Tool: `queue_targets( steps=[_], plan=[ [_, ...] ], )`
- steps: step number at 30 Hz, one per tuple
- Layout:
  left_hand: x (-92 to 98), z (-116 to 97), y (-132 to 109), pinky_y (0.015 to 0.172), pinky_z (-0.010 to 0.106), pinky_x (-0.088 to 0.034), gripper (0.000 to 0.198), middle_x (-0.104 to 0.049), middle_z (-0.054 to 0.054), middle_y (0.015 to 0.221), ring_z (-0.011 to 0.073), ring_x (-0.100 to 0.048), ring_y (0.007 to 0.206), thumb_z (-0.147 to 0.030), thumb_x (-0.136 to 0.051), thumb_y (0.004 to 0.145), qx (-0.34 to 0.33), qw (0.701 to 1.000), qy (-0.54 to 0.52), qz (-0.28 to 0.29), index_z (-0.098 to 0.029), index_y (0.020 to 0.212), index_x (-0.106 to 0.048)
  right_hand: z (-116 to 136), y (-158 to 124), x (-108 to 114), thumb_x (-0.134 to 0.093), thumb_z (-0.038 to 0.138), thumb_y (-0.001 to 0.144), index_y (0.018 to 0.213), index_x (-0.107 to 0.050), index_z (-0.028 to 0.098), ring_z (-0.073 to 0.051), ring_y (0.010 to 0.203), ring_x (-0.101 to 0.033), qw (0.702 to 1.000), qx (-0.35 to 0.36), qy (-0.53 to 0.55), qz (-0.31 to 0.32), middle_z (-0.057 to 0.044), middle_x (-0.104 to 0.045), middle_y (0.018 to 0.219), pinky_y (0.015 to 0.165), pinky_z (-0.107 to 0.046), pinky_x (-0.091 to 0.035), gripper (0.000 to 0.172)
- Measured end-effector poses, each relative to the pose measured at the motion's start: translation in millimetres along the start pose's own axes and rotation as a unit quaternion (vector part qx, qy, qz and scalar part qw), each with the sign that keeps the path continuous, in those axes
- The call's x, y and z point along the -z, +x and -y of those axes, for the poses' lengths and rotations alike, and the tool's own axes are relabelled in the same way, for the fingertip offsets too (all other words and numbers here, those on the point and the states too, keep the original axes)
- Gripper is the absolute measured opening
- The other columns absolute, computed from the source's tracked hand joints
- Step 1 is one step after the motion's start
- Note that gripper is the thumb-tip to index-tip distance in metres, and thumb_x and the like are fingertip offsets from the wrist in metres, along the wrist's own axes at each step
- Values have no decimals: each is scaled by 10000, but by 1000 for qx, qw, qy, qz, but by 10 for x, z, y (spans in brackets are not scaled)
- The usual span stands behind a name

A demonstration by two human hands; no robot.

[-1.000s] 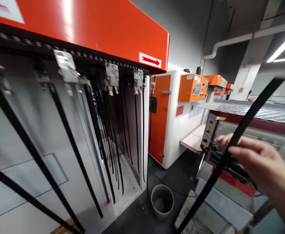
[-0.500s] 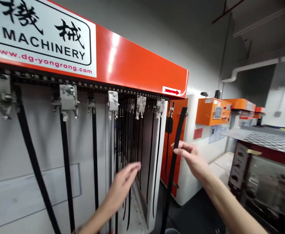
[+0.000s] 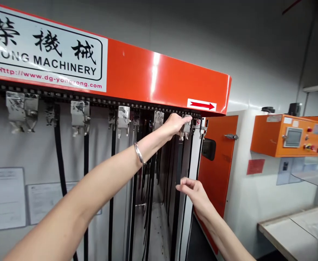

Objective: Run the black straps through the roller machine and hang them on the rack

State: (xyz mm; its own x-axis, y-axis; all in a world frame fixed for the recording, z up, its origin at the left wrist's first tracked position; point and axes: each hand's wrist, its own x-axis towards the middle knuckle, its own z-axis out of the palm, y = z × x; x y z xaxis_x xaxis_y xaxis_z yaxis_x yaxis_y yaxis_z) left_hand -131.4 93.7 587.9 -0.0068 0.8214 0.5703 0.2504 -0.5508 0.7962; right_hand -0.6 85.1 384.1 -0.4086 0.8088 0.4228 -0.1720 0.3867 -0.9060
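In front of me, a person stands with both bare arms raised toward a conveyor machine's long orange-red hood [image 3: 170,76], which serves as the reference point here. The left hand [image 3: 174,124], with a silver bangle [image 3: 139,154] on its wrist, is just under the hood, near the end marked with a red arrow [image 3: 201,105]. One digit lies across the top of a metal clip [image 3: 186,127] hung there; the other fingers are hidden, so I cannot tell whether they squeeze it. Lower beneath the same end, the right hand [image 3: 191,190] pinches a flat black strip [image 3: 179,165] between thumb and fingertips. The strip hangs almost upright, its upper end just below the clip; whether the clip grips it is not clear. Much of the hanging seems done: other black strips [image 3: 112,181] dangle under the hood, and more crowd deeper inside. Some looks left: toward the hood's lettered end, the front metal clips [image 3: 78,115] show no strip of their own. I judge this strip to be at the clipping step, not yet let go. Beyond the arrow end are an orange door [image 3: 220,174] and a control box [image 3: 273,134].
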Motion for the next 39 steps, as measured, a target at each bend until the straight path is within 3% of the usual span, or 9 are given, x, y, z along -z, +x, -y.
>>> queue_targets(
  steps=[8,14,20,23,26,31,34,36,39],
  plan=[
    [-1,15,-8,613,345,-555,318,-654,48,552,190,-668,545,-301,-538,919,1,1000,-5,3,-129,658,-596,55,314,116,-752,341,650,615,-571,194,-119,625,-431,999,12,35,17,50,-476,607,641,-245,-333,236],
    [-14,10,-26,606,300,-508,321,-702,73,654,168,-675,576,-345,-540,921,10,1000,19,-9,-129,702,-629,17,456,145,-755,329,653,648,-597,192,-135,673,-499,999,10,51,16,35,-534,624,654,-242,-357,209],
    [-7,10,-115,719,333,-519,301,-725,99,795,166,-684,686,-378,-579,902,23,1000,7,12,-118,773,-656,2,475,156,-759,326,662,651,-605,188,-121,667,-480,998,11,60,22,36,-535,637,644,-233,-348,207],
    [0,129,-264,836,352,-501,294,-719,123,991,196,-675,905,-407,-622,867,6,1000,20,13,-117,889,-658,13,469,147,-760,324,656,652,-603,188,-121,674,-479,998,13,62,14,40,-530,632,668,-236,-356,207],
    [-10,332,-428,933,377,-468,407,-689,141,1113,237,-627,1059,-434,-708,779,-9,997,72,-32,-107,1011,-637,22,465,135,-760,327,650,642,-590,189,-128,684,-485,998,15,56,2,44,-518,621,696,-247,-365,219],
    [-42,583,-470,885,380,-480,240,-703,99,927,229,-649,912,-347,-650,813,-81,984,138,-78,-115,875,-658,47,447,136,-768,381,663,675,-604,192,-164,756,-547,1000,17,22,-14,30,-559,653,787,-285,-399,251],
    [-24,647,-471,962,396,-473,288,-703,115,1036,248,-638,1039,-382,-663,813,-95,986,113,-79,-129,951,-661,46,304,146,-781,415,681,951,-685,208,-231,1037,-577,999,28,-7,-30,-38,-678,1023,935,-335,-404,353],
    [-23,699,-605,1028,413,-456,464,-624,148,1269,271,-558,1223,-419,-693,794,-100,990,69,-73,-145,1157,-601,-32,58,154,-771,429,716,1152,-644,245,-249,1216,-508,997,39,-28,-57,-56,-613,1275,1022,-357,-368,490],
    [-121,882,-1116,1107,438,-410,625,-450,112,1483,259,-451,1351,-428,-653,836,-136,987,16,-82,-241,1385,-421,-374,-621,176,-706,454,803,1059,-669,219,-230,1075,-584,991,35,-79,-103,-64,-675,1123,936,-330,-420,350]
  ],
)
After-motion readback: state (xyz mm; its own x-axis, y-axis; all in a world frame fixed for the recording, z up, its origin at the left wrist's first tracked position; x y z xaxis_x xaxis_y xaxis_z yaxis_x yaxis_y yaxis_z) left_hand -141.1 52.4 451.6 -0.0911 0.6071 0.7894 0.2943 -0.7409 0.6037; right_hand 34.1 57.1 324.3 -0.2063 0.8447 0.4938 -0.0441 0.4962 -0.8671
